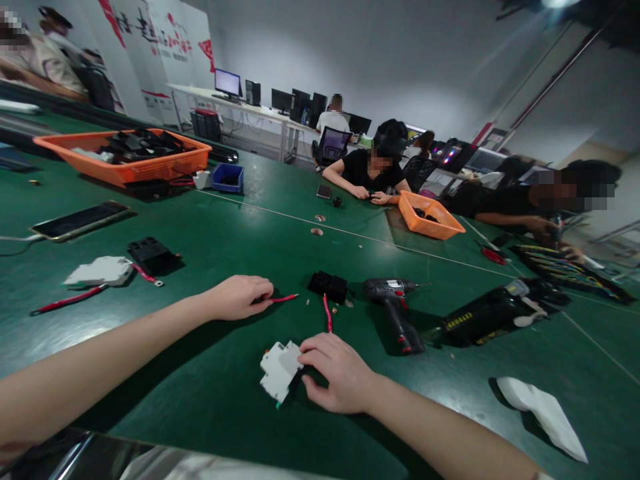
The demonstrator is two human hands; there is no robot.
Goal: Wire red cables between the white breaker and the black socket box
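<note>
My left hand (pixel 243 297) is closed on a red wire (pixel 285 298), whose bare tip points right. The fingers of my right hand (pixel 340 373) are curled at the right edge of a white breaker module (pixel 280 371), gripping it low over the green table; part of the contact is hidden. Beyond my right hand sits a black block (pixel 328 285), with another red wire (pixel 327 313) running from it towards my knuckles. A small brass-coloured piece (pixel 335 311) lies beside that wire.
A power drill (pixel 395 310) and a black cylindrical tool (pixel 495 313) lie right. Farther right is a white curved object (pixel 543 410). Left are a phone (pixel 83 220), another white module (pixel 100 271) and an orange basket (pixel 125 167). People sit across the green table (pixel 225 407).
</note>
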